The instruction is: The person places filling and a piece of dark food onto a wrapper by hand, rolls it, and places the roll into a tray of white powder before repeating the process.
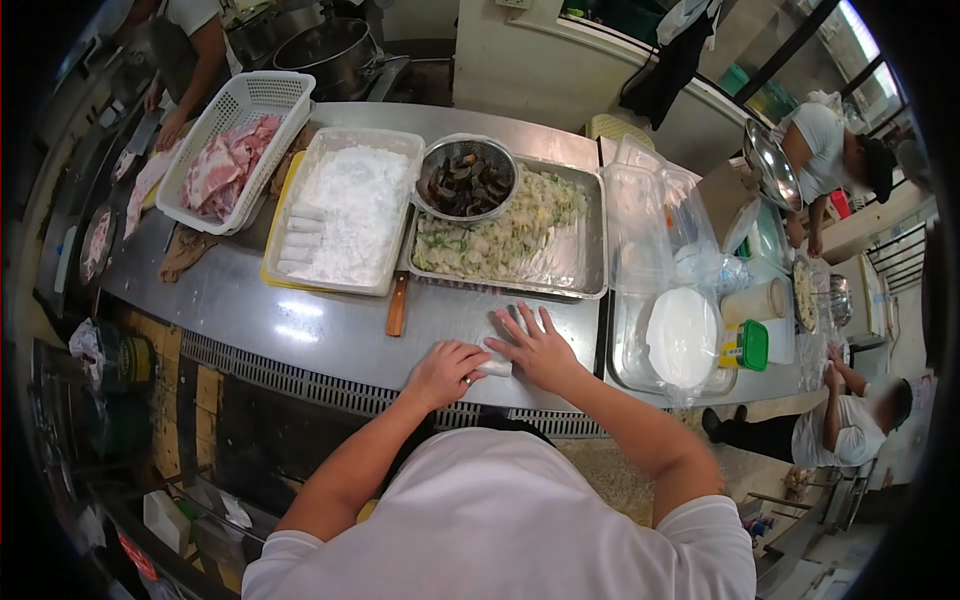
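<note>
A small white roll (496, 368) lies on the steel table near its front edge, partly covered by my hands. My left hand (446, 374), with a ring on one finger, is curled with its fingers together over the roll's left end. At the roll's right end my right hand (540, 348) rests with spread fingers. Beyond them is a tray of white powder (355, 215) with several similar white rolls (302, 240) along its left side. A steel tray of chopped, greenish-white filling (470, 250) stands to its right, and a bowl of dark pieces (467, 185) sits over its corner.
A wooden-handled tool (397, 305) lies between the trays. A white basket of raw meat (235, 165) stands at the left. Plastic containers, a stack of white round sheets (683, 337) and a green-lidded tub (745, 346) are at the right. Other people work around the table.
</note>
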The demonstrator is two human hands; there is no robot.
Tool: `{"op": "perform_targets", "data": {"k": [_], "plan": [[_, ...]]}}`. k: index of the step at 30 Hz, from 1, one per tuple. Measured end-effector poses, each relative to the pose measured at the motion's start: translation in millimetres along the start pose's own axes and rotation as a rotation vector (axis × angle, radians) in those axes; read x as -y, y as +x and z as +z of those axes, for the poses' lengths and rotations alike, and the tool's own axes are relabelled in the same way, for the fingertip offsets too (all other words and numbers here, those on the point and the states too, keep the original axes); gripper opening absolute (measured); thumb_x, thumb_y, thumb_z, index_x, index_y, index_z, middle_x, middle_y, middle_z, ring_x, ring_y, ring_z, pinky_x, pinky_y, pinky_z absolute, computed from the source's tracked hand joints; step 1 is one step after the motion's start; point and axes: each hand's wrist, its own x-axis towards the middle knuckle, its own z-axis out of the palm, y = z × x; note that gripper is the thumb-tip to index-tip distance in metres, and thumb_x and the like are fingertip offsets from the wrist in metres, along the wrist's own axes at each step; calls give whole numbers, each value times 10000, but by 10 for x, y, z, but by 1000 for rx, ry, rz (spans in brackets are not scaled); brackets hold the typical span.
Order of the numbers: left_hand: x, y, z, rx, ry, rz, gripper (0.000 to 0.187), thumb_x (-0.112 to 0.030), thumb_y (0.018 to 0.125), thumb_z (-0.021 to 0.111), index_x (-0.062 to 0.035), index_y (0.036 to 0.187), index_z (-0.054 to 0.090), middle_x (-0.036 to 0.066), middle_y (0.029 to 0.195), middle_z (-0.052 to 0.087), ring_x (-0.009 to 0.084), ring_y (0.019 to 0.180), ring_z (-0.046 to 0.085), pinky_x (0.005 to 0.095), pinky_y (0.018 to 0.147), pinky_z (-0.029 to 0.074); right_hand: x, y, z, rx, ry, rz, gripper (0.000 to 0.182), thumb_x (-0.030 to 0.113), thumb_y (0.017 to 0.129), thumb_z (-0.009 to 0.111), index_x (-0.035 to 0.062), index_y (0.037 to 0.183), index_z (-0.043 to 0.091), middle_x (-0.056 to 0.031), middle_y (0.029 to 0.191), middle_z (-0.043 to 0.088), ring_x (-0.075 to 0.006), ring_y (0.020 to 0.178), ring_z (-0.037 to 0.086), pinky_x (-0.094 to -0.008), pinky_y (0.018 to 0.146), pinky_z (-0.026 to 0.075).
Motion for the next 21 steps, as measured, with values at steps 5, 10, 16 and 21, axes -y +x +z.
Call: {"op": "perform_targets", "data": {"k": [5, 10, 16, 21], "plan": [[-7, -3, -16, 2, -25, -13, 349, -225, 918, 836, -131, 1249, 776, 45, 1227, 740, 299, 1119, 673, 449, 989, 529, -76, -389, 77, 14, -89, 24, 695, 197, 1043, 607, 303, 1712, 449, -174, 1835, 214, -479, 1647, 281, -690, 1289, 299], [-37, 36, -40, 24, -26, -29, 331, -220, 928, 824, -133, 1244, 773, 48, 1236, 730, 301, 1137, 665, 448, 1005, 524, 272, -409, 29, -211, 463, 104, 481, 120, 930, 728, 79, 1404, 656, -200, 1457, 583, -425, 1368, 551, -554, 1164, 465], [-38, 111, -40, 24, -2, -50, 324, -219, 941, 803, -127, 1249, 765, 94, 1302, 692, 336, 1173, 646, 470, 1025, 513, 673, -92, 240, -500, 555, 204, 324, 95, 852, 807, 60, 1157, 705, -130, 1140, 681, -358, 1097, 633, -444, 998, 529], [-4, 183, -32, 0, -60, -70, 316, -208, 944, 797, -114, 1242, 750, 109, 1273, 684, 349, 1199, 633, 490, 1033, 504, 603, -10, 268, -556, 407, 237, 280, 135, 893, 774, 70, 1158, 707, -120, 1137, 687, -341, 1105, 634, -474, 1031, 499]]}}
